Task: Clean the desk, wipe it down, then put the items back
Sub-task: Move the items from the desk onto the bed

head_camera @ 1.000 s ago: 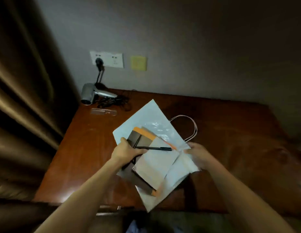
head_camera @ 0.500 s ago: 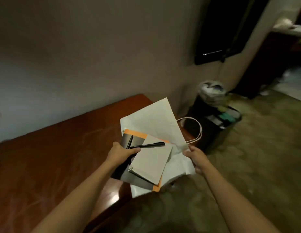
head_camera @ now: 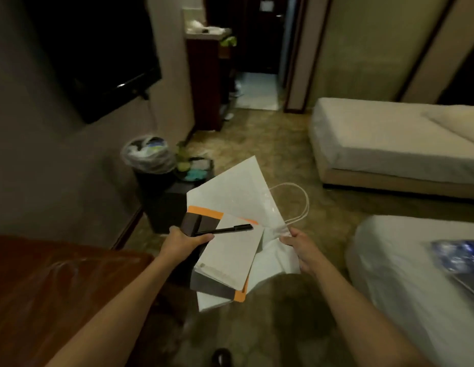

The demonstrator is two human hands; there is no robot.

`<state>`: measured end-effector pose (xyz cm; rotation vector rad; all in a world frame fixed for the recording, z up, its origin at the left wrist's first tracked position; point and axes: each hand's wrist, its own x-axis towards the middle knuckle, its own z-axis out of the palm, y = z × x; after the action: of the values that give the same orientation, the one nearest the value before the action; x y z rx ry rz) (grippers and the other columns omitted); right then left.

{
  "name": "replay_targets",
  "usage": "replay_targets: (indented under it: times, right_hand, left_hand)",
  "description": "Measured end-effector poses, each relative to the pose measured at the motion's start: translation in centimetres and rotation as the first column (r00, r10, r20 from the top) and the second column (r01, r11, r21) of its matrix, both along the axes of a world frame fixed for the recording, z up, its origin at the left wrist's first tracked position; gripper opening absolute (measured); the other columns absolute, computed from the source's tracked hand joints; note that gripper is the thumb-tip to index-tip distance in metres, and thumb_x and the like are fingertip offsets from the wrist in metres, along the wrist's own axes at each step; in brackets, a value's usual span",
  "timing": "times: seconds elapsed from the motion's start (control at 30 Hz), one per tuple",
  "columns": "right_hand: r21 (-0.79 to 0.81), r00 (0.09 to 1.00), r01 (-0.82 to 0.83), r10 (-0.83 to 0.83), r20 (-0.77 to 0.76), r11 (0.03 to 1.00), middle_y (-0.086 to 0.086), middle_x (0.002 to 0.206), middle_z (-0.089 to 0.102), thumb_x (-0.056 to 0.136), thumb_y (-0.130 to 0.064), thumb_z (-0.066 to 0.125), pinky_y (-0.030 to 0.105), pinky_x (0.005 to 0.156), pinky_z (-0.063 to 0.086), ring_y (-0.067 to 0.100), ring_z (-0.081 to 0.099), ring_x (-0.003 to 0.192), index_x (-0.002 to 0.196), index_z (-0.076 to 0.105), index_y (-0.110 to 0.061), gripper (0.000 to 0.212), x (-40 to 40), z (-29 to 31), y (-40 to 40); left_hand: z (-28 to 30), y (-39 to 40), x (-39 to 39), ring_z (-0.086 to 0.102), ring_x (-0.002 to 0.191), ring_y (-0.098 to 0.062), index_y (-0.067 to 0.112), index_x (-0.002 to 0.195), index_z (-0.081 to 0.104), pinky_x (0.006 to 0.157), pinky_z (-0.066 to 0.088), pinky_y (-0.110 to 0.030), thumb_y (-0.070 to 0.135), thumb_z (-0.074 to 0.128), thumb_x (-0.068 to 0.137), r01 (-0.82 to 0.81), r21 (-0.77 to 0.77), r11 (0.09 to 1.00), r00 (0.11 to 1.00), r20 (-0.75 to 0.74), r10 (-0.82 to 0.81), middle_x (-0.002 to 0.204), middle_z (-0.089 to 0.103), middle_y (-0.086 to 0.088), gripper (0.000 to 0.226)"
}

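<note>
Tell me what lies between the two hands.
In the head view, between left hand and right hand: white notepad, black pen, white paper bag.

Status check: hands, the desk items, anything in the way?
Left hand grips notebook stack and pen. Right hand pinches paper bag. Bed corner close on the right.

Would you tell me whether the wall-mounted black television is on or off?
Off: the wall-mounted black television has a dark screen with only a small glint.

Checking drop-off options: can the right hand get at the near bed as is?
Probably yes, but not freely: the right hand pinches the white paper bag, so it is occupied. The near bed lies just to its right with nothing between.
</note>
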<state>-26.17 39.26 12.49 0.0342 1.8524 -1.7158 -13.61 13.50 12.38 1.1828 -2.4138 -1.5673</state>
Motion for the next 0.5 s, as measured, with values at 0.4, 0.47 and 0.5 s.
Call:
replay_targets:
  times: [0.4,0.47,0.5]
  right_hand:
    - [-0.041,0.883,0.458,-0.460,-0.089,0.888,0.011,0.092,0.062,0.093,0.001,0.050,0.027,0.078,0.052,0.022,0.059,0.084,0.090,0.060,-0.014,0.019,-13.6,0.5,13.2]
    - [-0.032,0.831,0.545,-0.544,-0.111,0.838,0.003,0.081,0.059,0.094,0.003,0.047,0.017,0.062,0.049,0.014,0.056,0.073,0.090,0.057,-0.013,0.019,-14.5,0.6,16.2]
    - [-0.038,0.809,0.577,-0.577,-0.109,0.816,0.000,0.078,0.060,0.093,0.003,0.049,0.019,0.060,0.047,0.013,0.055,0.070,0.090,0.058,-0.014,0.019,-14.7,0.6,17.2]
  left_hand:
    - [2.2,11.5,-28.1,0.063,0.090,-0.022,0.013,0.107,0.066,0.074,0.049,-0.031,0.025,0.080,0.072,0.555,0.088,0.827,0.830,-0.129,-0.543,0.102,0.068,-0.009,0.039]
    - [1.8,14.7,-31.9,0.065,0.091,-0.023,0.017,0.099,0.068,0.082,0.053,-0.037,0.029,0.083,0.069,0.621,0.082,0.780,0.783,-0.110,-0.612,0.099,0.069,-0.007,0.036]
    - [1.7,15.7,-33.0,0.066,0.090,-0.022,0.018,0.095,0.069,0.083,0.053,-0.039,0.033,0.084,0.065,0.636,0.076,0.768,0.771,-0.102,-0.628,0.096,0.070,-0.005,0.037]
